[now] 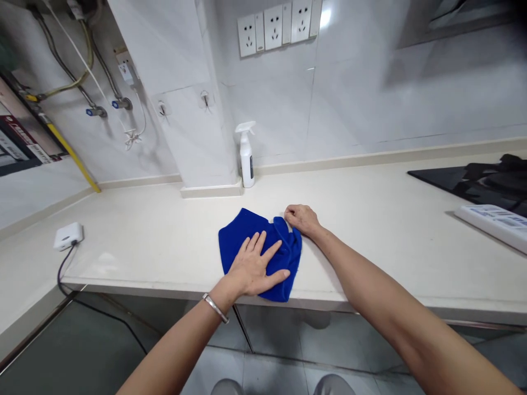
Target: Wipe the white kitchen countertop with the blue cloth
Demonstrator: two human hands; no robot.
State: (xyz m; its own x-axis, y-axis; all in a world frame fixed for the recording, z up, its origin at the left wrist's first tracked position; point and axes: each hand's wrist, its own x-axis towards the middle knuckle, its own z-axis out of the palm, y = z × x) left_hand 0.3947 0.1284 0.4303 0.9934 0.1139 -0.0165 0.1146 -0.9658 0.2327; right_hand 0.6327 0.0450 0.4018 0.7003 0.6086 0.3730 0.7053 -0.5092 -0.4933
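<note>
A white spray bottle (pixel 246 159) stands near the back edge of the counter (pixel 370 219), beside the wall's jutting corner. Toward the left end sits a small white box (pixel 68 236), its dark cable (pixel 102 314) hanging past the front edge. At right lie a black hob (pixel 457 181) and a long white object (pixel 494 222), below three wall sockets (pixel 273 27) farther left.

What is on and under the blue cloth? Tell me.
The left hand lies spread on the blue cloth; the right hand is at its far right edge. Counter shows around it; what lies directly beneath is covered.
</note>
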